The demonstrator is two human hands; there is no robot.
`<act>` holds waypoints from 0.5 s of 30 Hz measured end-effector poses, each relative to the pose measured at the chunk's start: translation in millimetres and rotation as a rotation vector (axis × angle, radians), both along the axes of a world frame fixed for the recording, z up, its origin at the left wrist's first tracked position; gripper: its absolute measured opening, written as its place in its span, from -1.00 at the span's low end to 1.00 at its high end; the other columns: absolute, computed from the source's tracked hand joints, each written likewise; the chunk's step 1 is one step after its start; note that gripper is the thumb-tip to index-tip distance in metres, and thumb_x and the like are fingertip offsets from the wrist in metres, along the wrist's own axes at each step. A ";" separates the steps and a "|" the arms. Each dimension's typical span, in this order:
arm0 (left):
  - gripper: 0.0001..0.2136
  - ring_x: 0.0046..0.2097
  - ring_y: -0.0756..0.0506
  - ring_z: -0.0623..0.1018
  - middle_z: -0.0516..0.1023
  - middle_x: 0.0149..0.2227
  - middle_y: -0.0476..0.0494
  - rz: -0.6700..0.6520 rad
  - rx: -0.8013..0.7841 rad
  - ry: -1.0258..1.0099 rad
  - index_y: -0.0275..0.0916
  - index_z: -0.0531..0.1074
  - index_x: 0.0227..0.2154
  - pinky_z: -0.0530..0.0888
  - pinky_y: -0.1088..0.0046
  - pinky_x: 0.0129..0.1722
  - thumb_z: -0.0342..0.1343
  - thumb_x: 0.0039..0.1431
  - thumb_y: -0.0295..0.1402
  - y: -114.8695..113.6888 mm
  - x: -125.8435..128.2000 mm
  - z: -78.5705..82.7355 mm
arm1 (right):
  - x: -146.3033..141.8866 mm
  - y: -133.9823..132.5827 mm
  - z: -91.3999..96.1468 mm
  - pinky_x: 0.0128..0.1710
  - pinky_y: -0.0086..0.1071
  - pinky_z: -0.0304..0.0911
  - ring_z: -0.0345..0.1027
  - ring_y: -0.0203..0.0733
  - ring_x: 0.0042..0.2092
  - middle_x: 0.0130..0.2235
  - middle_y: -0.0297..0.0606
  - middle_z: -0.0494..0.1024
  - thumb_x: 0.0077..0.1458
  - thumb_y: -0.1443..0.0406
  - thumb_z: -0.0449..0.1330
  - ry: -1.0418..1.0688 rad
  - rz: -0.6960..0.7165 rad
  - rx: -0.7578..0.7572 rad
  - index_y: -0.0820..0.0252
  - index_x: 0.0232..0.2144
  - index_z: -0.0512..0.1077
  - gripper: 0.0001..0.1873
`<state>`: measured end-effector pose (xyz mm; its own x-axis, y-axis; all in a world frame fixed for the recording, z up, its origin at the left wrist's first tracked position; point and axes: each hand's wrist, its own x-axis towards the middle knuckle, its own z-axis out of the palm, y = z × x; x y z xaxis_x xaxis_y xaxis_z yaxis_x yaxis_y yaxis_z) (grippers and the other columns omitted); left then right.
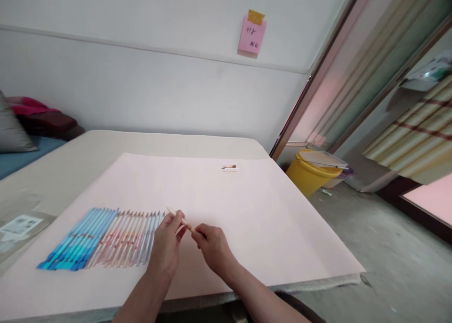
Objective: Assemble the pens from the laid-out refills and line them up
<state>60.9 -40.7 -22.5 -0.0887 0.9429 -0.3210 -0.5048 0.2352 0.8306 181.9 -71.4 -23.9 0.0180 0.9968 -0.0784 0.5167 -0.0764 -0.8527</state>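
Between my two hands is a cream-coloured pen (185, 223), its pointed tip aimed up and to the left. The fingers of my left hand (168, 238) pinch it near the tip end. My right hand (213, 245) is closed around its other end, which is partly hidden by the fingers. Left of my hands lies a row of pens side by side: several blue pens (79, 240), several pale pens with reddish marks (120, 238), and several greyish-white ones (150, 233), partly covered by my left hand.
A pale pink sheet (275, 229) covers the table. Two slim pen-like items (229, 166) lie near its far edge. A plastic package with a label (21, 225) lies at the left. A yellow bin (310, 172) stands on the floor at right. A pink note (252, 35) hangs on the wall.
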 end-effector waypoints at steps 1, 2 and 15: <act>-0.79 -0.34 0.02 0.43 0.43 -0.43 -0.05 0.012 0.004 0.036 -0.29 0.40 -0.52 0.39 0.49 -0.30 0.24 -0.10 -0.25 0.6 -1.0 -0.4 | -0.8 -0.6 0.3 -0.53 -0.48 -0.06 0.11 -0.37 -0.54 -0.62 -0.40 0.34 0.06 0.27 0.08 0.008 0.005 0.005 0.19 -0.62 0.39 -0.74; -0.79 -0.37 0.04 0.41 0.41 -0.46 -0.03 0.014 0.005 0.062 -0.29 0.40 -0.54 0.38 0.51 -0.32 0.25 -0.11 -0.25 1.4 -2.1 -0.8 | -1.3 -1.0 0.3 -0.54 -0.49 -0.06 0.11 -0.38 -0.54 -0.62 -0.40 0.33 0.05 0.28 0.08 0.035 0.013 0.004 0.20 -0.63 0.38 -0.74; -0.80 -0.30 -0.03 0.48 0.47 -0.40 -0.10 -0.011 0.034 0.030 -0.29 0.42 -0.45 0.41 0.45 -0.30 0.23 -0.11 -0.28 5.3 -4.9 0.7 | 1.4 1.9 -6.0 -0.55 -0.49 -0.05 0.07 -0.40 -0.57 -0.67 -0.43 0.29 0.04 0.30 0.07 0.166 0.044 -0.046 0.24 -0.69 0.35 -0.69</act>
<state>56.0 -35.4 -21.8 -0.0875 0.9542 -0.2861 -0.4776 0.2118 0.8527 183.4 -69.5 -29.9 -0.0421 0.9916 -0.1223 0.3729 -0.0980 -0.9227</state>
